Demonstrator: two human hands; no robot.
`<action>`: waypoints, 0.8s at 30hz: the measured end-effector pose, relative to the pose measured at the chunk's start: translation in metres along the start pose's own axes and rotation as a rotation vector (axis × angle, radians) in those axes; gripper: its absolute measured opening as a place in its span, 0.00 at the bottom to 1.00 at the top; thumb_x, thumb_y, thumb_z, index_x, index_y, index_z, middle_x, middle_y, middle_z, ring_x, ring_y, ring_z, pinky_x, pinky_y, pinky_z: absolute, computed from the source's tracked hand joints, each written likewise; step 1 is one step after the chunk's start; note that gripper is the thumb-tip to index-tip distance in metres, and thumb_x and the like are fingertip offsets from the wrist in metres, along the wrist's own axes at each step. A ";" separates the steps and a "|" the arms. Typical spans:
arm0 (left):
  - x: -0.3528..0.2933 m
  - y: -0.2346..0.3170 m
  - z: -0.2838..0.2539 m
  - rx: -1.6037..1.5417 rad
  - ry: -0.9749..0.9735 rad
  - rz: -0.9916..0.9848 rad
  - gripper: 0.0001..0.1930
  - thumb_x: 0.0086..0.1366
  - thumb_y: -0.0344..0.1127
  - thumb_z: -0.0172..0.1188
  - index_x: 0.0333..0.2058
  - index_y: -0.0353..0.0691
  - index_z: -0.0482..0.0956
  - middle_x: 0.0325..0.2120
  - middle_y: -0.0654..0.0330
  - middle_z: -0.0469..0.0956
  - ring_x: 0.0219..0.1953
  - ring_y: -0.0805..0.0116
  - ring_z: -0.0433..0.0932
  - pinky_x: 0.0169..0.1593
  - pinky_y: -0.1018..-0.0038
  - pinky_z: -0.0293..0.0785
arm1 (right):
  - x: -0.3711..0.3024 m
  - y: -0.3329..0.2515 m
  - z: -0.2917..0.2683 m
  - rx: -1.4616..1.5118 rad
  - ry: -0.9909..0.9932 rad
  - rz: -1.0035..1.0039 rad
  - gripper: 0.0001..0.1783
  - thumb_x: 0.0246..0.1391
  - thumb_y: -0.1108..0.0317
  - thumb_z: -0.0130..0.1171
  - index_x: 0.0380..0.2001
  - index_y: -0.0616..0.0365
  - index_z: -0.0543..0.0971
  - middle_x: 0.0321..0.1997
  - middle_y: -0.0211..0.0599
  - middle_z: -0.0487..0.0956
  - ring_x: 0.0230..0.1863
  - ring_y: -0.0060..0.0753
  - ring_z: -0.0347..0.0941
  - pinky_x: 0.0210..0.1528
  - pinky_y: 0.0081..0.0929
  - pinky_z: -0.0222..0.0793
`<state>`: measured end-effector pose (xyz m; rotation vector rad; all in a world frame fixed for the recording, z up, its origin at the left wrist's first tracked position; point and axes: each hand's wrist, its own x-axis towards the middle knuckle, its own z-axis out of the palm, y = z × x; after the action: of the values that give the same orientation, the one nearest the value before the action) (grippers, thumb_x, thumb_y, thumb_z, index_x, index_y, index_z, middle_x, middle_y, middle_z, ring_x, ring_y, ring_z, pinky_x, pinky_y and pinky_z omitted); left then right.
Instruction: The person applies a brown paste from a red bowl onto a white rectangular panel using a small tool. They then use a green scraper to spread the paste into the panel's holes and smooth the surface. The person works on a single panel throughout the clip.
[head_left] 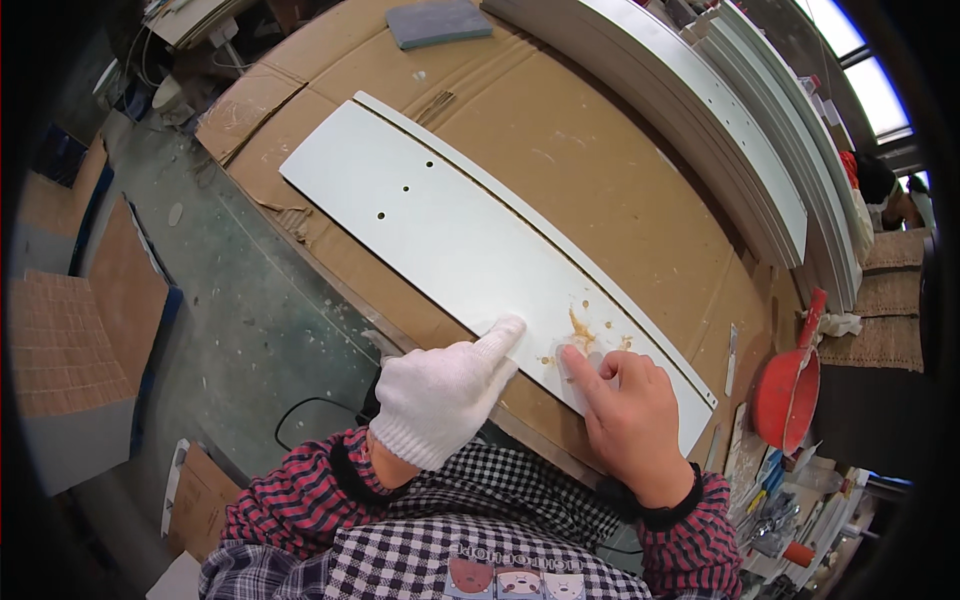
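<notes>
A long white panel (450, 235) with three dark holes and a groove along its far side lies slantwise before me. My left hand (435, 395), in a white knit glove, rests at the panel's near edge. Its index finger is stretched out on the white face, thumb apart and near the edge, other fingers curled. My bare right hand (635, 405) is over the panel's right part, pinching a small thin translucent piece (566, 368) against the surface. Just beyond it are yellow-brown smears (581, 328) and several small spots. The right fingers partly hide the piece.
Brown cardboard (530, 115) covers the table. A grey block (438, 24) sits at the far edge; stacked white panels (680, 90) stand at the far right. A red pan-like scoop (787, 400) and assorted tools (775, 505) lie right. Boards (70, 340) stand on the floor left.
</notes>
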<state>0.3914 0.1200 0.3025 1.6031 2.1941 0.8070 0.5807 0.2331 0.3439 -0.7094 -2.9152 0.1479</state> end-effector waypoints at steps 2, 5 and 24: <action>-0.001 0.000 0.000 -0.001 -0.001 -0.007 0.19 0.67 0.45 0.59 0.56 0.52 0.77 0.18 0.57 0.79 0.19 0.56 0.81 0.23 0.63 0.76 | -0.003 -0.005 0.002 0.038 -0.002 -0.034 0.28 0.46 0.76 0.58 0.53 0.45 0.82 0.34 0.29 0.71 0.32 0.31 0.68 0.34 0.30 0.63; -0.001 0.000 0.000 -0.023 -0.001 -0.010 0.19 0.67 0.44 0.59 0.56 0.52 0.77 0.18 0.57 0.79 0.19 0.56 0.80 0.23 0.63 0.76 | -0.004 -0.003 0.005 0.032 0.012 -0.026 0.28 0.46 0.75 0.59 0.53 0.45 0.82 0.34 0.29 0.71 0.31 0.31 0.68 0.32 0.29 0.62; 0.003 0.005 0.000 -0.100 0.060 -0.054 0.21 0.61 0.31 0.66 0.54 0.42 0.81 0.32 0.49 0.84 0.30 0.61 0.86 0.37 0.69 0.81 | -0.046 0.031 -0.011 0.240 0.308 0.281 0.09 0.50 0.65 0.66 0.32 0.52 0.77 0.30 0.34 0.77 0.32 0.39 0.76 0.33 0.33 0.71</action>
<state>0.3947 0.1240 0.3059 1.4844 2.1902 0.9445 0.6366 0.2403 0.3459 -0.9953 -2.4449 0.3739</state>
